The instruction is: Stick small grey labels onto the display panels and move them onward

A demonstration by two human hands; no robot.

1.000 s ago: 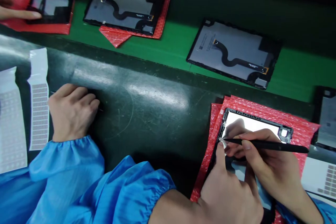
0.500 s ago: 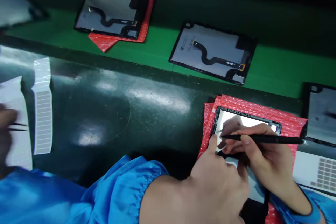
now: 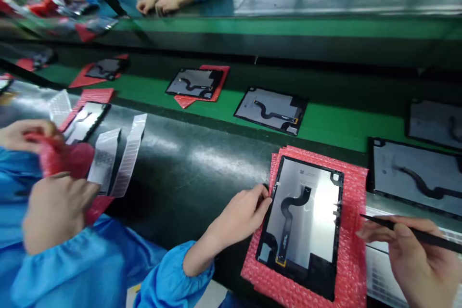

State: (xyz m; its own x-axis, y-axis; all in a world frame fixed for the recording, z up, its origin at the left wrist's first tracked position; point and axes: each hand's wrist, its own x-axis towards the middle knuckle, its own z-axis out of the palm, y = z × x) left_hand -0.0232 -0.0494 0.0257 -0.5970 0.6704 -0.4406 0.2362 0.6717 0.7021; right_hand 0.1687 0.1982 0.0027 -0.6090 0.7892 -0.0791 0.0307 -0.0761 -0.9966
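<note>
- On the dark tabletop [image 3: 202, 163], near its front right edge: panel [image 3: 305, 219] lying back side up on a stack of red bubble-wrap sheets [image 3: 352, 250], black ribbon cable [image 3: 290, 214] exposed on the grey back.
- Left hand [image 3: 240, 214]: fingertips pressed to the panel's left rim near its top corner, steadying it; not closed around anything.
- Right hand [image 3: 411, 255]: clear of the panel, off its right edge, pinched around a thin black stylus [image 3: 411, 232], tip aimed left toward the panel's right rim.
- Judged step: working a small part at the panel rim with the stylus. Advisable to keep the left fingertips on the frame only, off the grey back and off the cable; to bring the tip in low and lightly; to keep the panel square on the wrap so it cannot slide.
- Orientation: long axis running away from the wearer, slightly tilted to the right at the far end; cable winding along that axis, its connector end nearer the wearer.
- Nearby, on the green belt [image 3: 325, 125]: more panels, some on red wrap, well apart from the one in hand.
- At left: a co-worker's hands [image 3: 54, 207] in blue sleeves gripping red wrap, beside white label strips [image 3: 128, 154]. Further people at the far side of the line.
</note>
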